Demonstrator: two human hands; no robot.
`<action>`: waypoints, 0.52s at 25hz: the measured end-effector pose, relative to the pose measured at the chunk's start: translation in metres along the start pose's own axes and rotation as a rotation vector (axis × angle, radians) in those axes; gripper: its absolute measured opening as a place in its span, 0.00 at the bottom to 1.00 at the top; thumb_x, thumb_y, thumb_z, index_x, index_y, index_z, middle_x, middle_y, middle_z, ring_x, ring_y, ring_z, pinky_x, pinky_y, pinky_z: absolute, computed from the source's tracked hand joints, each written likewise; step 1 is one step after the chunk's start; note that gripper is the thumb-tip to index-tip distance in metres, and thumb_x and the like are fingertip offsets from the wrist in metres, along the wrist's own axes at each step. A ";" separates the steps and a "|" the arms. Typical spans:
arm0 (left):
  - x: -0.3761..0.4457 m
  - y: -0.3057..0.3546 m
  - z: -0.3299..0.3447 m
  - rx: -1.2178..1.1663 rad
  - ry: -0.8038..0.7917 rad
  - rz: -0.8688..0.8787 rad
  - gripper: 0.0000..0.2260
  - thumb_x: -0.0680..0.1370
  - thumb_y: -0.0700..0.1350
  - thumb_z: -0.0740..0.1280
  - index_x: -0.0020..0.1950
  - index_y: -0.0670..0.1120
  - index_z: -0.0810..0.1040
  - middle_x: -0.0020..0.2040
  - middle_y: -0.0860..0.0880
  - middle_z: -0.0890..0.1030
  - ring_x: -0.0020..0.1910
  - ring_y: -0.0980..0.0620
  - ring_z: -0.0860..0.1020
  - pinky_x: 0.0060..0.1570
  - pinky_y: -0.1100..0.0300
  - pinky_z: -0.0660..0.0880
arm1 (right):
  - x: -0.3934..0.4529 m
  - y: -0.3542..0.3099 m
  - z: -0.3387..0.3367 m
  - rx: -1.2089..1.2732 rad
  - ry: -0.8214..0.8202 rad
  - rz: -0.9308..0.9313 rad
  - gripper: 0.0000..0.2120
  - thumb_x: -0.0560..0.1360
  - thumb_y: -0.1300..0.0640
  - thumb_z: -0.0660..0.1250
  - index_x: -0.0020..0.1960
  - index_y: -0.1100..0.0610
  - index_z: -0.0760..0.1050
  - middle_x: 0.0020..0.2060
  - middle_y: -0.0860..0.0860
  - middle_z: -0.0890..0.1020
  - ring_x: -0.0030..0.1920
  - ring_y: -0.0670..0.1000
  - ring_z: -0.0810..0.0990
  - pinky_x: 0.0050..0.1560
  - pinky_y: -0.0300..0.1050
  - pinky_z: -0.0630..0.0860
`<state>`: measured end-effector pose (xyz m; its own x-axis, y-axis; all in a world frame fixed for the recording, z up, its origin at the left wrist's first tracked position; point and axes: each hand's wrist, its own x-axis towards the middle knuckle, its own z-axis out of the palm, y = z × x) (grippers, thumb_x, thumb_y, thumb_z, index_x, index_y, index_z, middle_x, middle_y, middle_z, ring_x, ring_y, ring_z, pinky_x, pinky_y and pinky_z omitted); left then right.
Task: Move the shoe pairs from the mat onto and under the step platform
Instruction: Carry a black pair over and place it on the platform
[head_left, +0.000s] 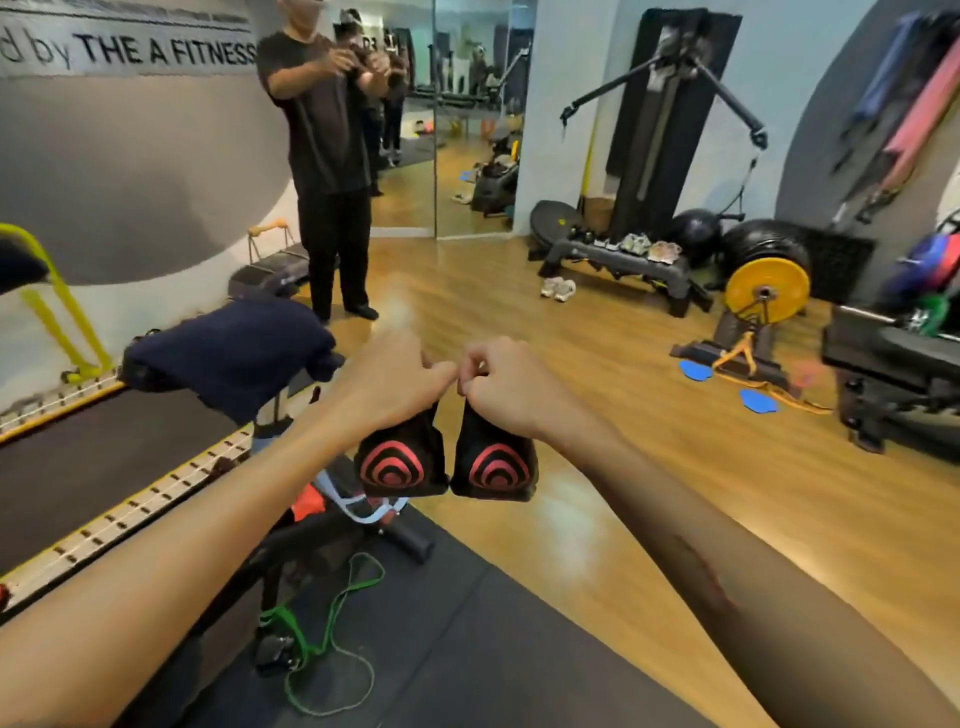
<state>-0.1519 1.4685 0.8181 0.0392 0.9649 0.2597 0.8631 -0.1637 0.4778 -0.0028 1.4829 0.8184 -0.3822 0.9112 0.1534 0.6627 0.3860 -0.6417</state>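
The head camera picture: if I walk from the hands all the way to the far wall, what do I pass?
Left hand and right hand holding the black shoes → bare wooden floor → white shoes on the floor → step platform with shoes on top → black cable machine at the wall.

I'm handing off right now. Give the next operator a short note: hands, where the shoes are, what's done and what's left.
Left hand: holds the left black shoe by its top, sole toward the camera.
Right hand: holds the right black shoe the same way. Both hang in the air over the mat edge.
Step platform: across the wood floor, near the far wall.
Done: a few shoes sit on top of the platform; one white pair stands on the floor in front of it, not under it.
Left: carry the black pair over and place it. No other shoes show on the visible part of the mat.
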 end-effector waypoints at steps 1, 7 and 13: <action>0.024 0.004 0.014 -0.012 -0.024 0.036 0.20 0.73 0.51 0.64 0.27 0.38 0.78 0.22 0.47 0.71 0.24 0.48 0.71 0.27 0.56 0.67 | 0.013 0.020 -0.007 -0.010 0.007 0.027 0.06 0.67 0.61 0.60 0.37 0.61 0.75 0.36 0.56 0.81 0.43 0.56 0.77 0.43 0.50 0.76; 0.196 -0.004 0.094 -0.107 -0.170 0.183 0.19 0.71 0.48 0.64 0.22 0.42 0.77 0.17 0.50 0.70 0.18 0.56 0.67 0.20 0.66 0.62 | 0.133 0.132 -0.046 -0.089 0.052 0.209 0.06 0.70 0.63 0.61 0.40 0.60 0.77 0.39 0.55 0.81 0.43 0.55 0.78 0.44 0.52 0.77; 0.379 -0.006 0.153 -0.209 -0.289 0.269 0.18 0.70 0.49 0.63 0.21 0.43 0.76 0.16 0.52 0.70 0.19 0.56 0.67 0.22 0.65 0.63 | 0.263 0.219 -0.095 -0.104 0.089 0.360 0.07 0.70 0.63 0.60 0.40 0.61 0.77 0.40 0.58 0.82 0.44 0.57 0.78 0.42 0.49 0.75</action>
<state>-0.0655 1.8668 0.7850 0.4135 0.8951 0.1666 0.6839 -0.4261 0.5922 0.1030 1.8210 0.7901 -0.0586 0.9983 -0.0001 0.8081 0.0474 -0.5872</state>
